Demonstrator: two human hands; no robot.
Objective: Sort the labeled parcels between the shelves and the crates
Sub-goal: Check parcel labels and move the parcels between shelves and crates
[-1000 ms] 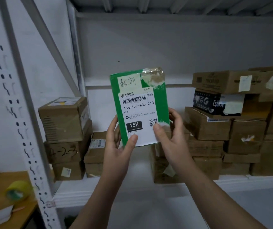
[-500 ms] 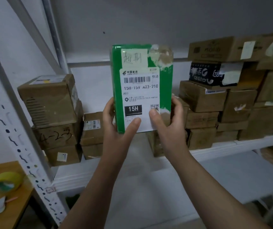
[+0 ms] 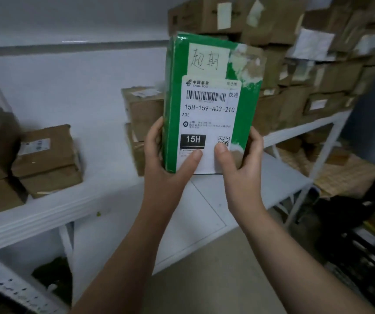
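Head view, starting at the left: a few brown boxes [image 3: 46, 159] sit stacked on the white shelf [image 3: 52, 211], and a second small stack [image 3: 143, 109] stands further along it, partly behind the parcel.

The left hand [image 3: 166, 171] grips the green parcel [image 3: 177, 98] at its lower left edge, thumb pressed flat on the bottom of the shipping label [image 3: 209, 109], fingers curled round the side. The parcel is held upright in the air in front of the shelf, label toward the person, touching nothing but the two hands. The right hand [image 3: 238, 173] grips the lower right corner the same way, thumb beside the QR code.

This looks to me like the reading step: the parcel is up for inspection and not yet placed. The label shows 15H-159-A03-210, with A03 and 15H set apart. The next move calls for matching that code to a spot, then carrying the parcel there while keeping the label visible.

To the right, many labelled cartons [image 3: 295, 64] are piled high on the shelf.

The fingers behind the parcel are hidden, as is its back. The handwritten slip [image 3: 206, 60] and the label's small print I cannot read. The dark shapes at lower right are too blurred to tell whether they are crates.
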